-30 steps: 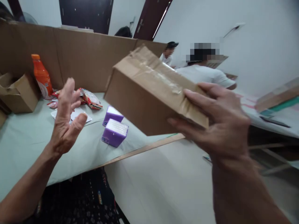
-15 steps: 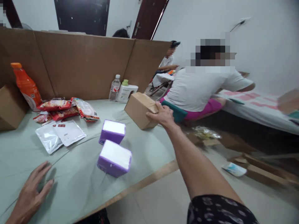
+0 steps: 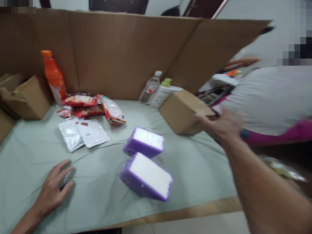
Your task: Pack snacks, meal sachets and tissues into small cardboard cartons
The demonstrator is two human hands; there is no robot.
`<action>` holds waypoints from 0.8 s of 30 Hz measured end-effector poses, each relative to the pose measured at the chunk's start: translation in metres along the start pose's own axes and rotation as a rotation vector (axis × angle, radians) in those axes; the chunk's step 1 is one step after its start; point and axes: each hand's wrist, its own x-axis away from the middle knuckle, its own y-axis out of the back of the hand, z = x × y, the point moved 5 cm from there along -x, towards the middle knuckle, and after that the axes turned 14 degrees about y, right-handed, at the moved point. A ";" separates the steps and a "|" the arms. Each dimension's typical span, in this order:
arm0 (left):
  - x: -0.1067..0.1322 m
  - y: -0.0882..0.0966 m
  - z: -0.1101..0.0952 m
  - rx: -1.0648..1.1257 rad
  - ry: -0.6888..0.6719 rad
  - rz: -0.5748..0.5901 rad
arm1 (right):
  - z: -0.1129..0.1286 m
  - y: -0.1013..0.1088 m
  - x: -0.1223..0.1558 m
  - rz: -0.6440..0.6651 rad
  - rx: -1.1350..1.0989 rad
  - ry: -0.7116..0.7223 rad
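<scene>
My right hand (image 3: 223, 125) is blurred at the right side of a cardboard box (image 3: 181, 110). Its thumb overlaps the box's edge and the fingers spread beyond it; I cannot tell whether they touch. Fingers apart and empty, my left hand (image 3: 55, 187) rests on the cloth at the lower left. Between the hands lie two purple-and-white tissue packs, one nearer (image 3: 148, 177) and one farther (image 3: 146, 141). Flat white pouches (image 3: 94, 133) lie beyond my left hand, with red snack packets (image 3: 81, 101) behind them.
An orange bottle (image 3: 54, 78) stands at the back left beside an open cardboard box (image 3: 31, 100). A clear water bottle (image 3: 151, 87) and a white jug with a green cap (image 3: 165, 94) stand behind the right box. A tall cardboard screen (image 3: 126, 55) borders the table; a person sits at right.
The view has swung left and closer to the table. My right hand has shifted rightward off the box, its fingers spreading. My left hand stays on the cloth.
</scene>
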 end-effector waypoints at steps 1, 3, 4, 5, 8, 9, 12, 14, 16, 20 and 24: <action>0.001 0.000 -0.002 0.012 0.015 0.017 | 0.004 0.010 0.006 -0.076 -0.012 0.002; 0.003 -0.002 -0.004 0.039 0.048 0.049 | 0.021 0.032 0.014 -0.221 -0.067 0.073; 0.004 -0.003 -0.004 0.051 0.063 0.057 | 0.034 0.042 0.018 -0.269 -0.104 0.137; 0.006 -0.005 -0.004 0.061 0.077 0.060 | 0.052 0.050 0.021 -0.282 -0.139 0.224; 0.009 -0.008 -0.002 0.080 0.096 0.043 | 0.127 0.059 0.043 -0.164 -0.184 0.535; 0.009 -0.010 -0.002 0.085 0.095 0.037 | 0.158 0.057 0.053 -0.106 -0.186 0.639; 0.011 -0.012 0.000 0.107 0.085 0.031 | 0.246 0.037 0.085 0.080 -0.143 0.858; 0.011 -0.013 0.001 0.124 0.074 0.037 | 0.293 0.014 0.099 0.266 0.013 0.918; 0.012 -0.014 0.002 0.140 0.065 0.044 | 0.324 -0.006 0.105 0.364 0.114 0.912; 0.014 -0.016 -0.001 0.149 0.043 0.056 | 0.345 -0.033 0.109 0.435 0.198 0.832; 0.016 -0.017 -0.008 0.132 0.030 0.054 | 0.341 -0.051 0.111 0.482 0.243 0.758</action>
